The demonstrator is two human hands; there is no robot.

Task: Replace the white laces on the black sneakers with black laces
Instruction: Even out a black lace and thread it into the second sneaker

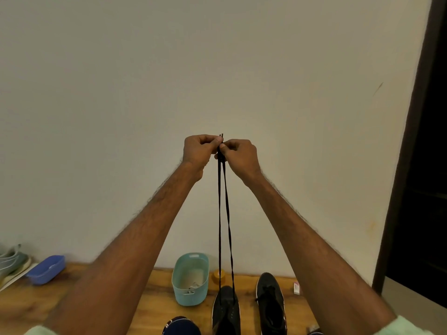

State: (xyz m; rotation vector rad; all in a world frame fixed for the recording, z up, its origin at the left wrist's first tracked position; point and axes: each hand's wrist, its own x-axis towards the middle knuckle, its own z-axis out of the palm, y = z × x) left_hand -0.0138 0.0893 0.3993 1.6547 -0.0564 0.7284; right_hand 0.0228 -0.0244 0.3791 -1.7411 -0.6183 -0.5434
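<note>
Both my arms are raised high in front of the wall. My left hand (197,151) and my right hand (239,154) meet there, and each pinches an end of the black lace (223,213). The two tips stick up side by side between my fingertips. Two strands of the lace hang straight down to a black sneaker (226,310) on the wooden table (154,308); it shows bare eyelets near the toe. A second black sneaker (271,303) stands to its right with black laces tied.
A teal basket (191,279) stands left of the sneakers, with pale items inside. A small orange object (218,276) sits behind the sneakers. At far left lie a blue tray (47,269) and a light shoe (12,262). A dark door frame (416,165) rises at right.
</note>
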